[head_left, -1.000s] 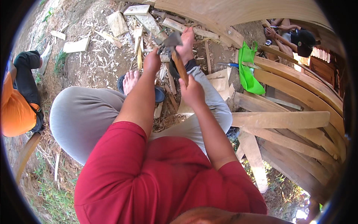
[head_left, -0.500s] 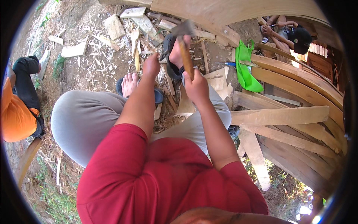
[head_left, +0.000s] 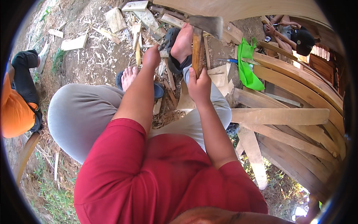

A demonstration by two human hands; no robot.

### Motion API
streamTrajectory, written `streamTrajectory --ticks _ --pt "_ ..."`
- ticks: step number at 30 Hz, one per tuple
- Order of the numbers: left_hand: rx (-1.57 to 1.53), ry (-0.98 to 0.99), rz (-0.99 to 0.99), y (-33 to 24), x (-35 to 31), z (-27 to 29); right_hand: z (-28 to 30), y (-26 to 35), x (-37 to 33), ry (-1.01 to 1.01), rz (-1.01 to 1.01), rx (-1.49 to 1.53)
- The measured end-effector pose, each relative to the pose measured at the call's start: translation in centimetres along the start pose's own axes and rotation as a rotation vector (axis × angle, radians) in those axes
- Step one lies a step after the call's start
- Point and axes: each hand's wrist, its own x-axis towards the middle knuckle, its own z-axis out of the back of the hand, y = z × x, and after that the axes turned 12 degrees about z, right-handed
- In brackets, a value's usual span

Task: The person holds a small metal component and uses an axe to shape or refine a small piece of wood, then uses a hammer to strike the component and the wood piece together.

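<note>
My right hand (head_left: 199, 86) is wrapped round the wooden handle of a hatchet (head_left: 197, 52). The hatchet stands head up, its broad metal blade pointing right, beside my bare right foot (head_left: 182, 44). A dark sandal (head_left: 172, 37) lies along the left side of that foot. My left hand (head_left: 151, 56) is closed close to the sandal; a small dark bit shows at its fingers, but what they hold is hidden. My other foot (head_left: 129, 76) rests on a dark blue sandal (head_left: 159, 90) below my left forearm.
Wood chips and offcuts (head_left: 115, 20) litter the ground ahead. Long curved boards (head_left: 283, 116) are stacked at my right, beside a green bag (head_left: 245, 65) and a blue-handled tool (head_left: 232, 60). One person in orange (head_left: 16, 108) is at the left; another, in a dark cap (head_left: 302, 42), sits far right.
The hatchet has swung to the right and its blade now points right, no longer blurred. My right hand has shifted slightly right and down; my left hand stays nearly in place.
</note>
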Motion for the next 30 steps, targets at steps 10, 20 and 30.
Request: streamTrajectory --ticks 10,20,30 --pt "0.037 0.034 0.023 -0.3 0.0 -0.2 2.6 1.0 0.6 0.169 -0.043 -0.123" --pt "0.049 0.050 0.048 -0.6 0.3 -0.1 -0.2 -1.3 -3.5 0.371 0.005 -0.328" --pt "0.131 0.056 0.030 -0.2 2.2 -0.6 0.0 -2.5 -0.7 0.303 0.036 -0.340"
